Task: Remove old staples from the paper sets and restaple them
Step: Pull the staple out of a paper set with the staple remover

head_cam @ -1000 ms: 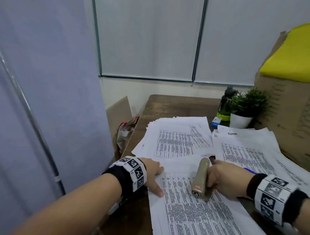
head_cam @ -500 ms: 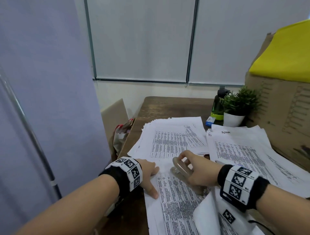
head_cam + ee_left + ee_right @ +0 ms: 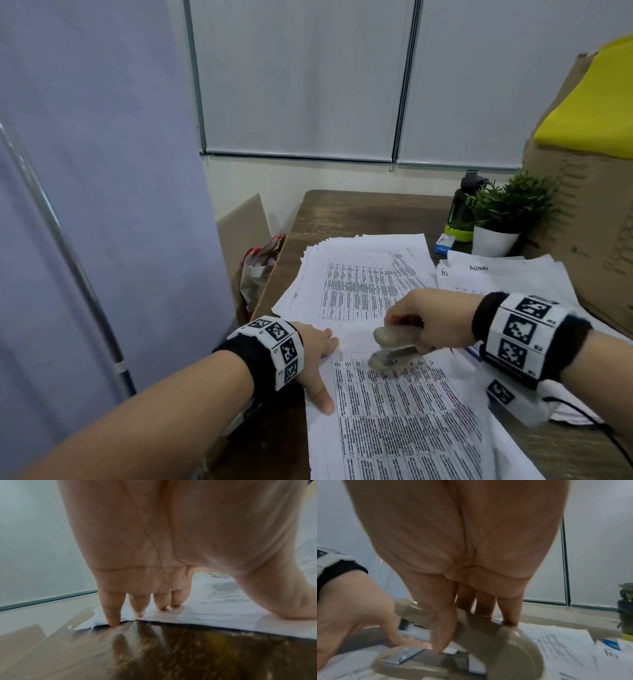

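Wood desk [image 3: 359, 212] | left hand [image 3: 313, 356] flat on paper set [image 3: 404, 421] | right hand [image 3: 435, 318] grips blurry beige stapler [image 3: 390, 349]

Three paper stacks [image 3: 363, 274], one stapler [image 3: 390, 349] (two hands [image 3: 315, 353]).

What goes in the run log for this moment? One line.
left hand presses paper set | right hand grips stapler | staple not yet driven
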A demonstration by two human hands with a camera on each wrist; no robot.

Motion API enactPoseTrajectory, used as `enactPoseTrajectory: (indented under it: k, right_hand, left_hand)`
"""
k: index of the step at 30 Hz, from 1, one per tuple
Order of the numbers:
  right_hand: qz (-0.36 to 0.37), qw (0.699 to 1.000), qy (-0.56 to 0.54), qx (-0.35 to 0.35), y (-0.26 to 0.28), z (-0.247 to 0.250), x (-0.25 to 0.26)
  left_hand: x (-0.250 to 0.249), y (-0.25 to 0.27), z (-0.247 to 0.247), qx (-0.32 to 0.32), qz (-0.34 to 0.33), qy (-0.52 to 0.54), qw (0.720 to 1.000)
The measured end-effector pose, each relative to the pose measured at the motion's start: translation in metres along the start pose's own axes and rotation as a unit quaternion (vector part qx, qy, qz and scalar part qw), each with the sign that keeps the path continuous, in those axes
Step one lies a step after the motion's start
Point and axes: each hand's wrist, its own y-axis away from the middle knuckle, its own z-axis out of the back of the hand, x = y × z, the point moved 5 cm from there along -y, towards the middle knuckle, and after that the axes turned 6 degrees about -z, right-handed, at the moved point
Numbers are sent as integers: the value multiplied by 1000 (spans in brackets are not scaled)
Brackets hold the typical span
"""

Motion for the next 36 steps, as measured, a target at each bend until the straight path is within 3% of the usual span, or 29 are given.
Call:
enactPoseTrajectory:
  k: [6, 11, 16, 23, 36]
  right_hand:
    - [-9, 999, -50, -21, -10, -24, -3]
    - [-161, 983, -69, -50, -15, -38, -10]
    - [-87, 973, -201, -67, -15, -43, 11]
    - [-73, 991, -94, -65, -30, -51, 37]
    - [-112, 987, -26, -115, -68, -34, 51]
  left_hand:
    - [2, 2, -3, 4, -2, 12, 1000]
    - [0, 4, -1, 6, -1, 10, 1000]
    - [-1, 5, -2, -1, 2, 10, 1000]
    - [-3, 6, 0, 0, 1, 4, 1000]
    - [-1, 7, -4, 1, -13, 28, 1000]
